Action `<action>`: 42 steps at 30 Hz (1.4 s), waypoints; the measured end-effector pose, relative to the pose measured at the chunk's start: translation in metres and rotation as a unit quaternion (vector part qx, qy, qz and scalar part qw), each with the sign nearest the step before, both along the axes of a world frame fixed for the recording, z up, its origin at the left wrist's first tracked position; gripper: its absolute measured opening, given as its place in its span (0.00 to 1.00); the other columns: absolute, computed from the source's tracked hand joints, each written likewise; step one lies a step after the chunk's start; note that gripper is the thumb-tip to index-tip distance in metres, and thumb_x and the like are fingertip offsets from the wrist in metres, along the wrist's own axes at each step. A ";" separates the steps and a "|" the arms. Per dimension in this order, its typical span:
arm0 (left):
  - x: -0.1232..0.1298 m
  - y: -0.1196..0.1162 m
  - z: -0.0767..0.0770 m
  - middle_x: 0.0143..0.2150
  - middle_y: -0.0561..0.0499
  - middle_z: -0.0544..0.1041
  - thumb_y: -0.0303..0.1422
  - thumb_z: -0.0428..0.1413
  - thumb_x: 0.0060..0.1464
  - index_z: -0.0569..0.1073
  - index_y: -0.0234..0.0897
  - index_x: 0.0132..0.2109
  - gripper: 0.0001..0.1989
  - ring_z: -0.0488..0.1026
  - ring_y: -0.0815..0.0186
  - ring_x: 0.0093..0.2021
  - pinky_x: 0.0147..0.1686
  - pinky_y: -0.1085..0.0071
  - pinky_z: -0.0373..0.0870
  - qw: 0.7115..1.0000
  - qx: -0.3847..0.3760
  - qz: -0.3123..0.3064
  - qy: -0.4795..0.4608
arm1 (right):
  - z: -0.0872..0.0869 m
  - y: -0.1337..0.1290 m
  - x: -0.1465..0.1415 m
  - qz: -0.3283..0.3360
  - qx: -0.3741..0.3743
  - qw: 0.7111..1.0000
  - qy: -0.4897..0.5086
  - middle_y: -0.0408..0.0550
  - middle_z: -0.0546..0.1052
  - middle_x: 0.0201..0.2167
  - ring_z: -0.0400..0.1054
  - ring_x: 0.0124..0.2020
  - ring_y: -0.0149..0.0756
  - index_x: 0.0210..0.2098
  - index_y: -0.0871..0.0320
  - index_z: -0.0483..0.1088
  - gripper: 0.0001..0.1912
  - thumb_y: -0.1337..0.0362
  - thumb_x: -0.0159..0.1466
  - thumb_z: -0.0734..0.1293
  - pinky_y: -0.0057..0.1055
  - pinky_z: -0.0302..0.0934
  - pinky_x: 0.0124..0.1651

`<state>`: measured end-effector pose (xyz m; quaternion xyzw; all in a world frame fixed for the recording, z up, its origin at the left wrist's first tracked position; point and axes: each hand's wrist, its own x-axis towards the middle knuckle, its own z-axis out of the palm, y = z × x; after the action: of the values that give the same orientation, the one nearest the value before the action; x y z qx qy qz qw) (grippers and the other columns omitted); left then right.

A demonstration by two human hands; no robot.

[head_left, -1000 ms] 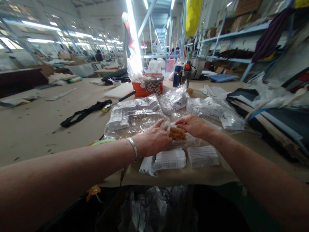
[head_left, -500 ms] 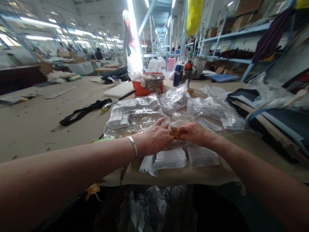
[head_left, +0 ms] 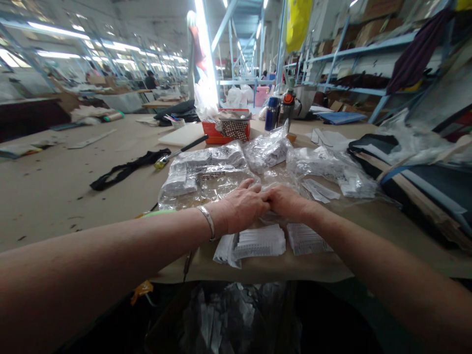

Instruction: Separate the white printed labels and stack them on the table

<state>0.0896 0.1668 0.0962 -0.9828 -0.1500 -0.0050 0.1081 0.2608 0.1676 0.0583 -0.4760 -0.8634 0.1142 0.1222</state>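
My left hand [head_left: 245,207], with a silver bangle at its wrist, lies over the middle of the plastic bags with its fingers bent and close together. Against its fingertips, my right hand [head_left: 285,200] is closed. What the fingers hold is hidden between the two hands. Just in front of me are two stacks of white printed labels, the left stack [head_left: 261,241] and the right stack [head_left: 308,239]. Beyond the hands lie clear bags of white labels, among them a left bag [head_left: 214,160], a middle bag [head_left: 268,150] and a right bag [head_left: 328,169].
An orange-red box [head_left: 212,133] stands behind the bags, near a blue bottle [head_left: 272,114] and a grey bottle [head_left: 285,110]. To the left are a black cloth strip [head_left: 127,169] and a black-handled tool [head_left: 191,144]. Dark folded material [head_left: 424,182] lies at right.
My right hand has moved left and now meets my left hand, which has shifted slightly right. The brown stringy bundle seen between them before is now covered.
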 end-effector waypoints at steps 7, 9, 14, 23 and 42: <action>-0.006 0.009 -0.015 0.36 0.49 0.76 0.28 0.54 0.53 0.75 0.39 0.34 0.05 0.67 0.57 0.45 0.56 0.54 0.50 1.000 -0.009 0.021 -0.021 | 0.019 -0.008 0.035 -0.023 -0.043 0.994 0.097 0.42 0.80 0.32 0.71 0.31 0.29 0.38 0.57 0.77 0.13 0.71 0.61 0.61 0.23 0.62 0.37; -0.007 0.008 -0.017 0.37 0.49 0.76 0.28 0.54 0.53 0.75 0.39 0.34 0.05 0.67 0.57 0.45 0.57 0.54 0.49 0.999 -0.008 0.012 -0.029 | 0.020 -0.012 0.045 -0.055 -0.022 0.992 0.115 0.42 0.79 0.29 0.70 0.30 0.29 0.36 0.58 0.77 0.12 0.71 0.62 0.61 0.24 0.62 0.37; -0.007 0.007 -0.017 0.38 0.49 0.76 0.27 0.53 0.53 0.75 0.39 0.34 0.06 0.67 0.58 0.45 0.57 0.55 0.51 0.999 0.002 0.009 -0.031 | 0.010 -0.024 0.054 -0.010 0.062 0.998 -0.033 0.44 0.78 0.30 0.70 0.32 0.32 0.33 0.57 0.75 0.09 0.70 0.63 0.62 0.28 0.61 0.39; -0.004 0.006 -0.015 0.35 0.48 0.76 0.30 0.53 0.54 0.76 0.39 0.33 0.06 0.67 0.57 0.44 0.57 0.53 0.51 0.999 -0.004 0.018 -0.026 | 0.004 -0.035 0.065 -0.012 0.162 0.977 -0.135 0.47 0.78 0.30 0.69 0.35 0.37 0.34 0.57 0.75 0.08 0.70 0.62 0.63 0.32 0.60 0.41; -0.016 -0.005 0.016 0.36 0.49 0.75 0.28 0.53 0.54 0.74 0.38 0.35 0.05 0.67 0.60 0.42 0.46 0.65 0.57 1.000 0.001 0.002 -0.019 | 0.009 -0.019 0.049 -0.052 0.089 0.995 -0.004 0.44 0.80 0.34 0.73 0.35 0.31 0.38 0.55 0.76 0.13 0.73 0.62 0.61 0.27 0.65 0.40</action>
<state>0.0736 0.1616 0.1120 -0.9821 -0.1536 -0.0238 0.1060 0.3093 0.1484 0.0672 -0.5077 -0.8449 0.0287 0.1658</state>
